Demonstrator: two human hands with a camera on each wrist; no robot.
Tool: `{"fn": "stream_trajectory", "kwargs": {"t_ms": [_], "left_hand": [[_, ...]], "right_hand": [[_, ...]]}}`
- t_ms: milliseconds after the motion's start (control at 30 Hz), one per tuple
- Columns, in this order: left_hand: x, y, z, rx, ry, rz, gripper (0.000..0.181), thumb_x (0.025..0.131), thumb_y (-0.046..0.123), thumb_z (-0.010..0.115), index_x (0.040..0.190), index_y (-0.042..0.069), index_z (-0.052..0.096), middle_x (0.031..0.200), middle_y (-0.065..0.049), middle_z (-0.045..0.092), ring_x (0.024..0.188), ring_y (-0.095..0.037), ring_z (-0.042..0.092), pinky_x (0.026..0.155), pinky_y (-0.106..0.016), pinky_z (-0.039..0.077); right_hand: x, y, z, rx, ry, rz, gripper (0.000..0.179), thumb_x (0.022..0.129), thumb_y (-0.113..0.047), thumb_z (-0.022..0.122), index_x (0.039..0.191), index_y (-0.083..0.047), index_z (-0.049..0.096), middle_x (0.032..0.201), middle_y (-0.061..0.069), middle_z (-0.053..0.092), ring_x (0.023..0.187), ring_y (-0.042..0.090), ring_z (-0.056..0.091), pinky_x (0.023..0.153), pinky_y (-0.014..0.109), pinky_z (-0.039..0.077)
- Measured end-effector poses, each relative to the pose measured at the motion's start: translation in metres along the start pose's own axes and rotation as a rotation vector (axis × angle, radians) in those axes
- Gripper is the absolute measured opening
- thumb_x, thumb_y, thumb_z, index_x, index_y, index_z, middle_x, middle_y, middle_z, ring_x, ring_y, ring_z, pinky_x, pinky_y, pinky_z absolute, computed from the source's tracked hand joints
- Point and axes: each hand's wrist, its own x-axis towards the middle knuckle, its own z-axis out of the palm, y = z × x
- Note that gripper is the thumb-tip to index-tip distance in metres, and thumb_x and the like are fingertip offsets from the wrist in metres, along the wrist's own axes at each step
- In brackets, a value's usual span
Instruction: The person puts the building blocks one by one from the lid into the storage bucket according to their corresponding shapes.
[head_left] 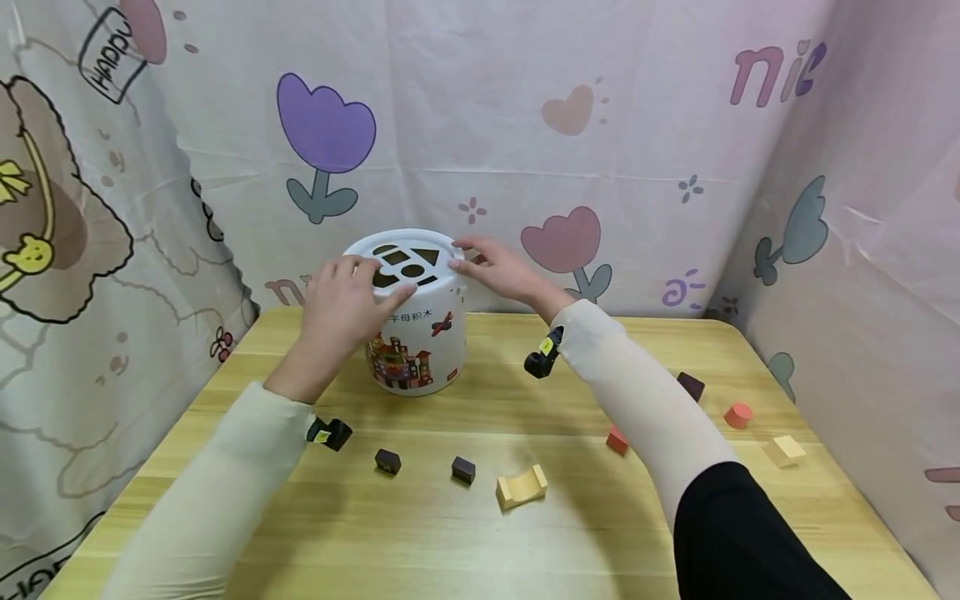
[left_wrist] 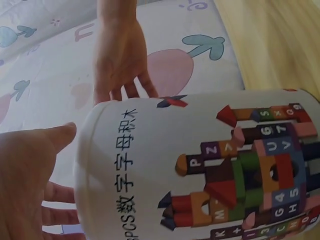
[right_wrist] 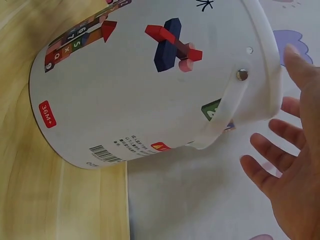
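A white toy-block bucket [head_left: 450, 354] with printed blocks on its side stands upright at the back of the table. Its white lid [head_left: 405, 235] has several shaped holes. My left hand [head_left: 341, 304] is at the lid's left front, fingers extended over the top and thumb near the front rim. On the other side, my right hand [head_left: 498, 271] has its fingertips right at the rim. In the right wrist view, that hand's fingers [right_wrist: 272, 150] are spread loosely beside the lid. A white carrying handle [right_wrist: 225, 112] hangs down the bucket's side.
Two small dark blocks [head_left: 387, 462] and a curved yellow block [head_left: 522, 487] lie in front. Further right are a red block [head_left: 617, 441], a dark block [head_left: 690, 387], a red cylinder [head_left: 738, 415] and a pale yellow block [head_left: 785, 451]. A patterned curtain [head_left: 465, 100] hangs behind the table.
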Motion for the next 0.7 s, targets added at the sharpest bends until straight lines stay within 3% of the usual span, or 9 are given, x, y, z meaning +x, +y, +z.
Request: {"fn": "stream_trajectory", "kwargs": {"t_ms": [267, 500, 700], "left_hand": [[-0.005, 0.007, 0.008, 0.063, -0.027, -0.004, 0.092, 0.092, 0.075, 0.028, 0.132, -0.004, 0.052, 0.135, -0.027, 0.048, 0.124, -0.046, 0.042, 0.101, -0.064, 0.034], [-0.012, 0.006, 0.006, 0.028, -0.009, 0.017, 0.089, 0.093, 0.073, 0.028, 0.125, -0.004, 0.059, 0.128, -0.026, 0.053, 0.120, -0.044, 0.047, 0.101, -0.062, 0.035], [-0.014, 0.004, 0.004, 0.007, -0.005, 0.049, 0.089, 0.093, 0.074, 0.026, 0.126, -0.002, 0.060, 0.129, -0.025, 0.054, 0.119, -0.044, 0.048, 0.103, -0.058, 0.036]], "right_hand": [[-0.002, 0.000, 0.002, -0.037, -0.048, 0.009, 0.063, 0.098, -0.050, 0.052, 0.152, -0.021, 0.038, 0.157, 0.001, 0.029, 0.126, 0.022, 0.048, 0.105, 0.043, 0.039], [-0.009, -0.001, -0.004, -0.071, -0.071, 0.003, 0.064, 0.097, -0.054, 0.052, 0.151, -0.021, 0.040, 0.158, 0.000, 0.029, 0.130, 0.024, 0.045, 0.107, 0.045, 0.038], [-0.018, -0.001, -0.015, -0.151, -0.079, -0.021, 0.061, 0.097, -0.053, 0.053, 0.148, -0.021, 0.045, 0.158, 0.001, 0.029, 0.141, 0.023, 0.031, 0.112, 0.045, 0.031]]}}
